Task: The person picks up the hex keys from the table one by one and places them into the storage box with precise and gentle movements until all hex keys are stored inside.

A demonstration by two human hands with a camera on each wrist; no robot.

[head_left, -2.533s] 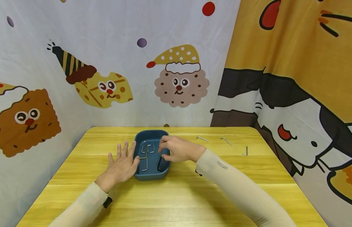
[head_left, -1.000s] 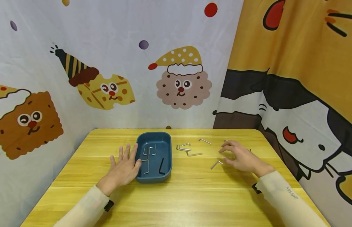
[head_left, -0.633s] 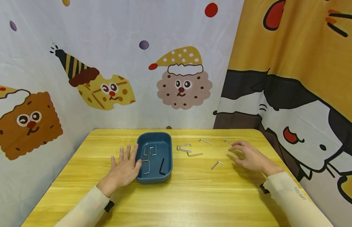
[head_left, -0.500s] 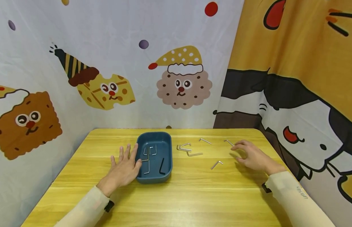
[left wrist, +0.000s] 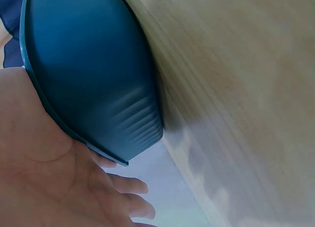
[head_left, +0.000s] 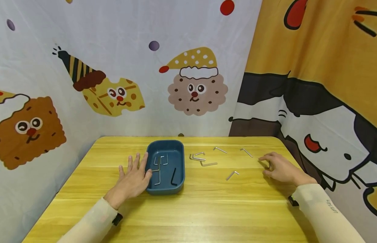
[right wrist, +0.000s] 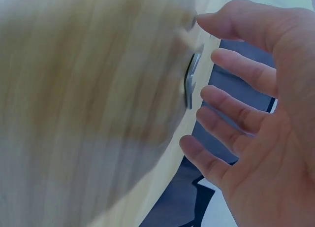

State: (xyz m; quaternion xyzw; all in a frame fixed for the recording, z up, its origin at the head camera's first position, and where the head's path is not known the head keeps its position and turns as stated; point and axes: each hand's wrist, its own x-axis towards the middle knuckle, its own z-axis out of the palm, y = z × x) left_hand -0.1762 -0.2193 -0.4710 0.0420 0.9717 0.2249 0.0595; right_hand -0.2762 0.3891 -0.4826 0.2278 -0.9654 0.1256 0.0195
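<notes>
My left hand [head_left: 132, 179], fingers spread, rests against the left rim of a blue plastic tray [head_left: 164, 191]. In the left wrist view, the palm touches the tray's outer wall [left wrist: 93, 64]. Silver hex keys and one black hex key [head_left: 174, 177] lie inside the tray. Over the table's right side is my right hand [head_left: 281, 168], its fingers loosely bent and holding nothing. A silver hex key [head_left: 247, 152] lies just left of its fingertips. In the right wrist view, a hex key [right wrist: 191, 81] lies on the table beyond the parted thumb and fingers.
Right of the tray, several hex keys [head_left: 198, 158] lie close together on the wooden table [head_left: 188, 216]. Single keys lie farther right, one toward the back [head_left: 220, 150] and another nearer the front [head_left: 232, 175]. A printed curtain [head_left: 194, 33] hangs behind the table.
My right hand has moved from over the tray far to the right, uncovering the hex keys beside the tray, then drifted farther right past one key. The left hand and tray have stayed put.
</notes>
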